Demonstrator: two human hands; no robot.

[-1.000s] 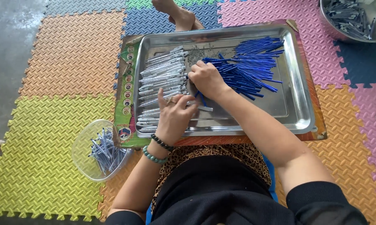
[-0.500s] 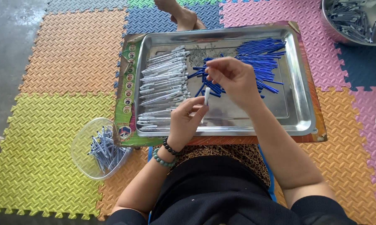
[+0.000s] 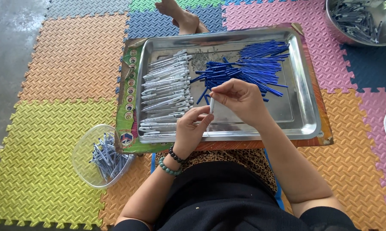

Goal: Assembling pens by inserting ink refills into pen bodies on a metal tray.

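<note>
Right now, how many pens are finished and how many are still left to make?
Some look done: a clear tub beside the tray holds a heap of put-together pens. In hand: the left hand and right hand hold one white pen shell between them. Lots left: a row of white shells, a pile of blue refills and small springs lie on the tray. Too many to count.
</note>
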